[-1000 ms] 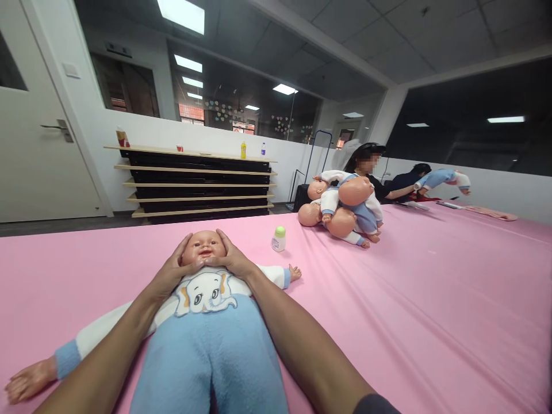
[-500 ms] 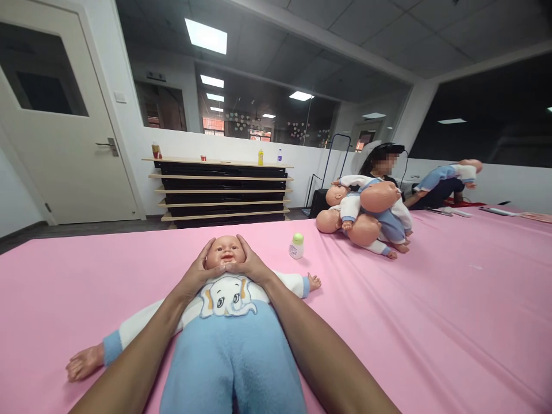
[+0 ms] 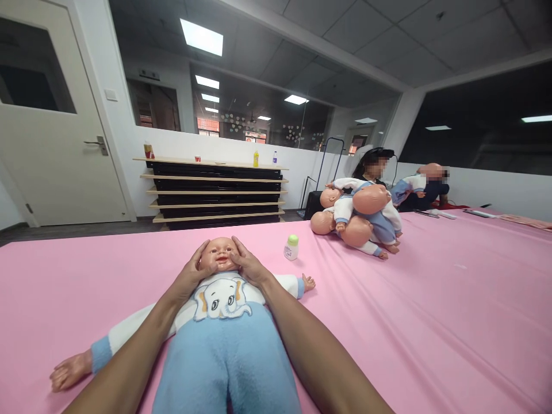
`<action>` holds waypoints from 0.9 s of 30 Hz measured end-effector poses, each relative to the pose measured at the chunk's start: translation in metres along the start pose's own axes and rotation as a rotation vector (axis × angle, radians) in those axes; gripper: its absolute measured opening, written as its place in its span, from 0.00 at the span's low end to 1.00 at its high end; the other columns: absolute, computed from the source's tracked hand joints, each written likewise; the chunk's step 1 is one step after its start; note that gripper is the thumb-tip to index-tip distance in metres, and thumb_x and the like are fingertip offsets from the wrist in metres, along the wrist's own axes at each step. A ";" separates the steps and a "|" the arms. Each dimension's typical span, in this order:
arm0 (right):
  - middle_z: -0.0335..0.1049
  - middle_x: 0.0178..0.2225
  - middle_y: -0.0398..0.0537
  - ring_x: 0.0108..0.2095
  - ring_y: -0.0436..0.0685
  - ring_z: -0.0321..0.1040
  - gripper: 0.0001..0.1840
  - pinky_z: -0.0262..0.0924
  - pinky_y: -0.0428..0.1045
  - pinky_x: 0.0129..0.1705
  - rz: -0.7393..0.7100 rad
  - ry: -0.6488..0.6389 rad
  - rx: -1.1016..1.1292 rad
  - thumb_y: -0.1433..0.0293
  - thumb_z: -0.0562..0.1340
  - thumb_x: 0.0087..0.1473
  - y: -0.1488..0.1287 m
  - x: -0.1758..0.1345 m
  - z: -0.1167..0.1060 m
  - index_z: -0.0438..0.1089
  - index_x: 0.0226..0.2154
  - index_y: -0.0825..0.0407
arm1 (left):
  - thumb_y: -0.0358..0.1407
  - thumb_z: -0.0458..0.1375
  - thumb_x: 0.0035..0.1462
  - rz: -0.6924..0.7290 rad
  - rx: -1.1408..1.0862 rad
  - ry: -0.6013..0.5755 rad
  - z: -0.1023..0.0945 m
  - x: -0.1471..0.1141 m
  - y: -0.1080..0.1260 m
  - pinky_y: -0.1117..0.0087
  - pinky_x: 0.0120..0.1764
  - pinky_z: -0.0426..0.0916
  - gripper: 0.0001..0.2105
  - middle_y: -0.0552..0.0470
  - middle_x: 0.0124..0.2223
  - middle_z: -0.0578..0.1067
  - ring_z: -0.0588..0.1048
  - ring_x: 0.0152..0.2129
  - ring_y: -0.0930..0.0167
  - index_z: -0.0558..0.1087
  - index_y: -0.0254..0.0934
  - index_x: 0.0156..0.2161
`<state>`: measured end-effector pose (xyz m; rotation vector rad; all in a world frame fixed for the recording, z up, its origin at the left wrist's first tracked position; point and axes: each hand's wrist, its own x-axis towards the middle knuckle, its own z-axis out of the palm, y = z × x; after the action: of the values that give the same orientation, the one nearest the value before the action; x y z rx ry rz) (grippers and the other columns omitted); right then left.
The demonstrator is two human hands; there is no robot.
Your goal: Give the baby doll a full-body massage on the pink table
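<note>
A baby doll (image 3: 224,345) lies on its back on the pink cloth, arms spread, in a white top with an elephant face and light blue trousers. My left hand (image 3: 195,273) cups one side of its head, the thumb by the chin. On the other side my right hand (image 3: 249,265) holds the head too, its thumb on the cheek near the mouth. Fingers of both hands lie along the sides of the head, their undersides hidden. To the right of the head stands a small white bottle (image 3: 291,249) with a green cap, apart from both hands.
Several dolls lie piled (image 3: 357,213) on the pink table cloth (image 3: 414,333) at the right. Behind them sits a person (image 3: 371,164) in dark headgear, with another doll (image 3: 414,181) nearby. Stacked boards (image 3: 215,192) carrying bottles stand by the wall, left of a trolley (image 3: 330,158).
My thumbs have moved from below the doll's chin outward and up onto its cheeks. The view has shifted slightly right. Beside the seated person, the other doll has become more upright.
</note>
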<state>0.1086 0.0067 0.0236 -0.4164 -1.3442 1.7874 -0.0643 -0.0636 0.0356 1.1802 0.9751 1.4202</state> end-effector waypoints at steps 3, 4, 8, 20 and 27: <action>0.54 0.64 0.48 0.62 0.61 0.56 0.63 0.51 0.59 0.63 -0.035 0.036 -0.175 0.62 0.76 0.34 -0.002 -0.003 0.000 0.43 0.67 0.42 | 0.37 0.70 0.44 0.052 0.125 0.026 0.001 0.001 -0.001 0.58 0.57 0.65 0.48 0.43 0.66 0.60 0.65 0.58 0.57 0.50 0.46 0.67; 0.54 0.64 0.47 0.62 0.61 0.55 0.64 0.50 0.59 0.63 -0.043 0.036 -0.212 0.64 0.77 0.33 -0.003 -0.004 0.000 0.43 0.67 0.42 | 0.37 0.71 0.43 0.066 0.155 0.047 0.000 0.002 -0.002 0.58 0.57 0.64 0.48 0.43 0.65 0.60 0.65 0.59 0.57 0.51 0.46 0.67; 0.53 0.64 0.48 0.61 0.61 0.57 0.64 0.52 0.58 0.63 -0.011 0.006 -0.190 0.64 0.76 0.35 -0.007 -0.005 0.002 0.41 0.67 0.43 | 0.38 0.71 0.43 0.064 0.141 0.062 -0.005 0.007 -0.009 0.56 0.57 0.64 0.47 0.43 0.65 0.60 0.65 0.58 0.56 0.53 0.46 0.66; 0.54 0.64 0.51 0.60 0.61 0.59 0.58 0.53 0.58 0.62 -0.017 0.022 -0.029 0.63 0.74 0.39 -0.005 -0.005 0.004 0.46 0.66 0.44 | 0.38 0.70 0.44 0.074 0.019 0.016 -0.007 0.009 -0.014 0.56 0.59 0.62 0.48 0.42 0.66 0.59 0.65 0.59 0.55 0.50 0.45 0.67; 0.53 0.64 0.51 0.59 0.62 0.62 0.60 0.55 0.58 0.61 0.021 -0.030 0.009 0.70 0.75 0.38 -0.008 -0.007 0.002 0.43 0.67 0.42 | 0.35 0.70 0.44 0.076 -0.015 -0.015 -0.008 0.008 -0.012 0.57 0.60 0.60 0.48 0.42 0.66 0.58 0.63 0.60 0.56 0.51 0.43 0.67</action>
<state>0.1143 0.0005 0.0302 -0.4011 -1.3564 1.8228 -0.0695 -0.0530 0.0235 1.2268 0.9158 1.4740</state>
